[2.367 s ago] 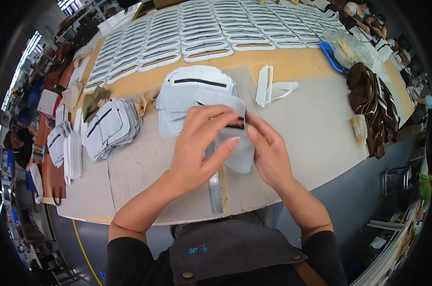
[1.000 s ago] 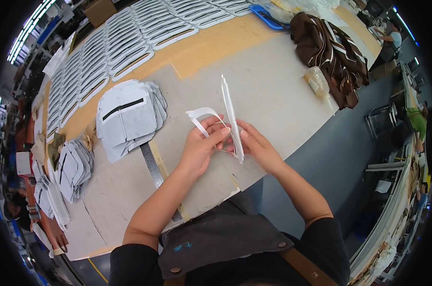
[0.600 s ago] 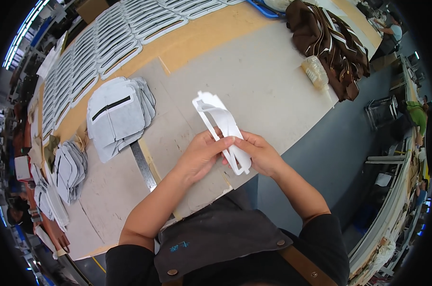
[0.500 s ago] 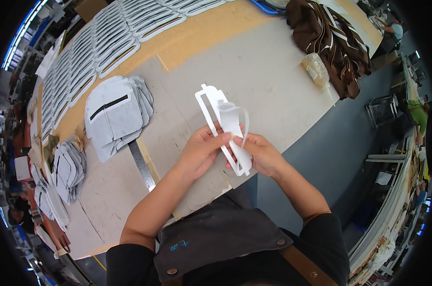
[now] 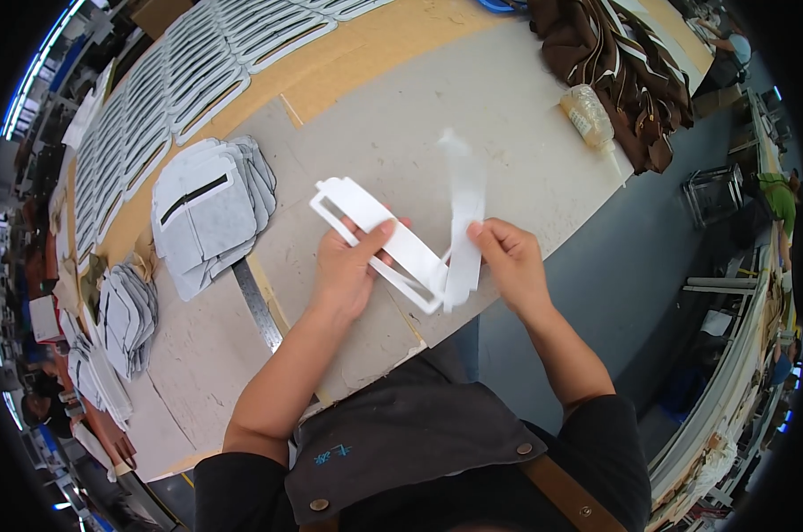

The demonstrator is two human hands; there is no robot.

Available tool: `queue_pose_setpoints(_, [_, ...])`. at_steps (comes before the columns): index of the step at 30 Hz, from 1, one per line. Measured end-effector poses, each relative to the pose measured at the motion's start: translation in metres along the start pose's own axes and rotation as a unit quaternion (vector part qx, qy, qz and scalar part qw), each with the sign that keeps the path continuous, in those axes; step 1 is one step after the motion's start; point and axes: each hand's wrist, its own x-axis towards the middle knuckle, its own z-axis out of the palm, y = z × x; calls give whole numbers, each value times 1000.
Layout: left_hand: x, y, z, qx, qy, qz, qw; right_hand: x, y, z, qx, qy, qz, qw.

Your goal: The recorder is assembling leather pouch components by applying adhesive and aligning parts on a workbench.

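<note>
Over the near part of the worktable, my left hand is closed on a flat white slotted frame, thumb on top and fingers beneath. The frame slants from upper left to lower right, with long openings along it. My right hand pinches a thin white strip between thumb and fingers. The strip is upright and smeared by motion. Its lower part meets the frame's lower end; I cannot tell whether the two are joined there.
Grey fabric pieces with a black slot lie stacked left of my hands, by a metal ruler. Rows of white-edged frames cover the far left. A glue bottle and brown fabric lie at the far right.
My hands have moved apart: the left with the frame to the left, the right with the strip to the right. The strip, earlier curled over the frame, now spreads away from it.
</note>
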Motion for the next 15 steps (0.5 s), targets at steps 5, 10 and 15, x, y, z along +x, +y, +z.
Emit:
queue_pose_setpoints(5, [5, 20, -26, -71, 133, 116, 982, 10, -9, -22, 63, 93, -21, 993])
queue_pose_setpoints(10, [-2, 34, -41, -80, 166, 132, 974, 15, -11, -51, 73, 182, -86, 977])
queue_pose_setpoints(15, [-8, 30, -30, -64, 95, 91, 989, 29, -8, -67, -232, 129, -367, 891])
